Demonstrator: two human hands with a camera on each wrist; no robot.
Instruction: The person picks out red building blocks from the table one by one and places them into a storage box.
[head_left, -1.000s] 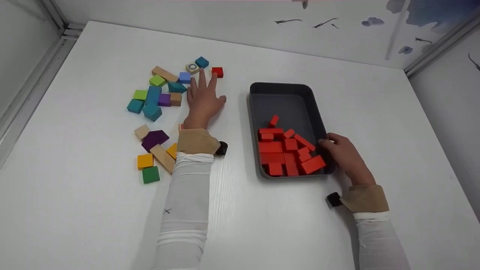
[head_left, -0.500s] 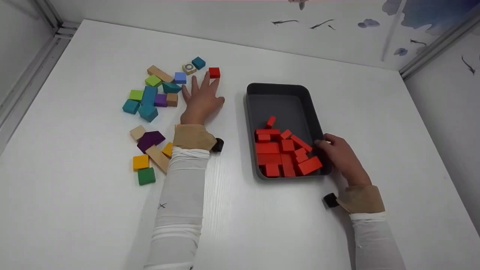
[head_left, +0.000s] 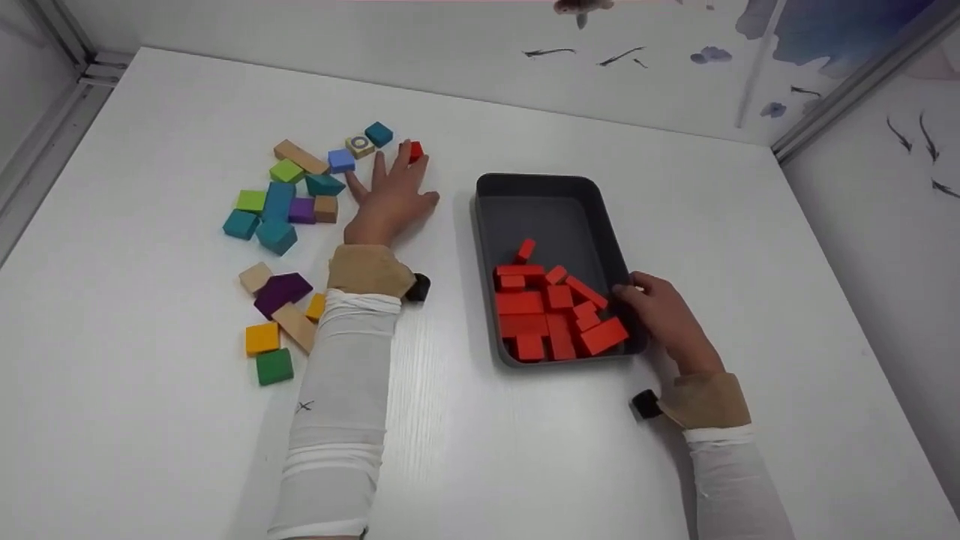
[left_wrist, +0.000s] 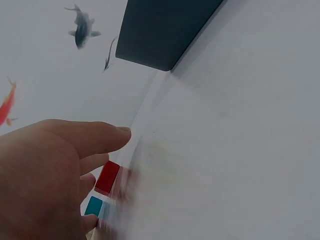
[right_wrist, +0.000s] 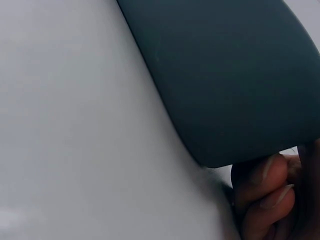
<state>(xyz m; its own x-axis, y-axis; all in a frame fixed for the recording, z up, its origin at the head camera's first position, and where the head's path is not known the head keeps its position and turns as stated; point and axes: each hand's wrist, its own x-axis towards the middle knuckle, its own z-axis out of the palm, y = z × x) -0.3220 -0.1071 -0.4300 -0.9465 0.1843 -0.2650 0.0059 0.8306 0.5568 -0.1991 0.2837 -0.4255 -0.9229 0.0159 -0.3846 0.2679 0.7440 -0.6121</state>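
My left hand (head_left: 390, 202) reaches over the far side of the table with its fingers spread. Its fingertips overlap a small red block (head_left: 416, 151) in the head view; that red block (left_wrist: 107, 177) shows just past the fingers in the left wrist view. On the right, my right hand (head_left: 670, 319) holds the side of a dark grey tray (head_left: 536, 217), thumb over the rim and fingers curled against the outer wall. Several red blocks (head_left: 519, 303) of mixed sizes lie in the tray's near half.
Left of my left hand lie loose blocks, among them a light blue block (head_left: 341, 160), a ringed block (head_left: 360, 145) and a teal block (head_left: 379, 134). Nearer sit a purple block (head_left: 283, 294), a yellow block (head_left: 262, 339) and a green block (head_left: 274, 367). A wall (head_left: 337, 45) stands behind.
The head view has shifted, so everything sits further left in it. My left fingers have moved forward over the red block, partly covering it. The right hand keeps its hold on the tray.
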